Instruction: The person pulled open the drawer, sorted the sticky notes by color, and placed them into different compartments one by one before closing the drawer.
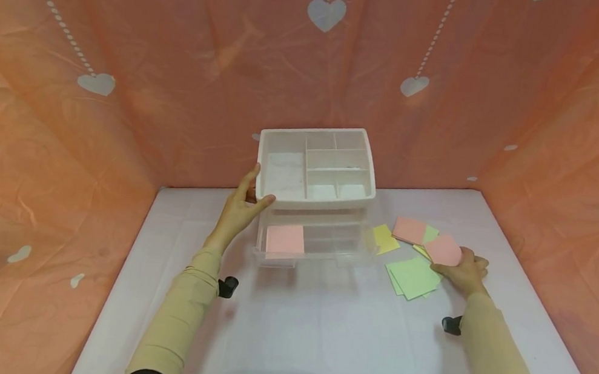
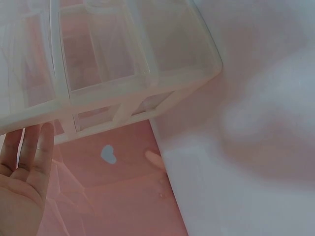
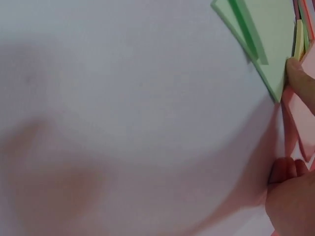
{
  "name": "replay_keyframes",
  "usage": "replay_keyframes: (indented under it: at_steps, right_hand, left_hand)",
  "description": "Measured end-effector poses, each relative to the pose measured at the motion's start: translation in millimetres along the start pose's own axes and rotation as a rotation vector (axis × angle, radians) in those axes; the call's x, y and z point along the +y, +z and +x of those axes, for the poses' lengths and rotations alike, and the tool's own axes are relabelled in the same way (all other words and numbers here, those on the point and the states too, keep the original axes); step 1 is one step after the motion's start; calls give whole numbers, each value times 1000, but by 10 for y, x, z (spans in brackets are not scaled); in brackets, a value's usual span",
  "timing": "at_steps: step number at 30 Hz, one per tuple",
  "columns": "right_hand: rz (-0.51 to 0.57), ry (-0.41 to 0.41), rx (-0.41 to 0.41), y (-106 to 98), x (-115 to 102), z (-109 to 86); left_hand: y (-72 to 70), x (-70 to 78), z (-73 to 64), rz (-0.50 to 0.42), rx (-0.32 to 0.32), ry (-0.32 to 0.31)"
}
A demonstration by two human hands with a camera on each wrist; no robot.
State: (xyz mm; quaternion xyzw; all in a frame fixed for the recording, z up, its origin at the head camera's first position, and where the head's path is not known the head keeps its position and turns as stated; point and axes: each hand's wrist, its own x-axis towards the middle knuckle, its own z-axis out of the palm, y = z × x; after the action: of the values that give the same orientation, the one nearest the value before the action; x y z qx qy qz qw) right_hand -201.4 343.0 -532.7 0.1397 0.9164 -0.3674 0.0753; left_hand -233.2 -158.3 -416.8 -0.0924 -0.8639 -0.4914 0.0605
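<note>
Left grip (image 1: 235, 214), thumb and fingers round a corner of the organizer (image 1: 319, 203), seemingly steadying it; to its right, a pink pad (image 1: 285, 240) in the drawer (image 1: 325, 257); farther right, the right grip (image 1: 463, 271) pinches a pink note (image 1: 443, 250), likely for control; green notes (image 1: 413, 277) beside.

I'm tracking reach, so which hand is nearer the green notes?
Right. The right hand is beside the green notes, on their right, holding pink paper; the left hand is farther away, at the left side of the white organizer.
</note>
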Motion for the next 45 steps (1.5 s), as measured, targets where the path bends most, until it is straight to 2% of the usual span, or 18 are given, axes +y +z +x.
replay_keyframes:
  at_steps: [5, 10, 14, 22, 29, 32, 36, 45]
  right_hand:
    - [44, -88, 16, -3, 59, 0]
    - [74, -66, 41, -45, 110, 3]
    - [109, -41, 95, -70, 111, -42]
    - [479, -43, 137, -50, 185, -68]
    - [629, 0, 207, -46, 227, -131]
    - [761, 21, 220, -72, 209, -183]
    - [903, 7, 222, -106, 165, -236]
    - [952, -38, 217, -129, 94, -267]
  left_hand:
    - [-2, 0, 1, 7, 3, 5]
    - [-12, -1, 9, 4, 5, -4]
    - [-14, 12, 13, 4, 4, -2]
    - [-19, 21, 13, 12, -1, 7]
    - [-11, 30, 5, 0, -7, -7]
    - [-7, 26, 0, -6, -8, -13]
    - [-5, 25, -3, 3, -14, -16]
    - [2, 8, -9, -7, -11, -7]
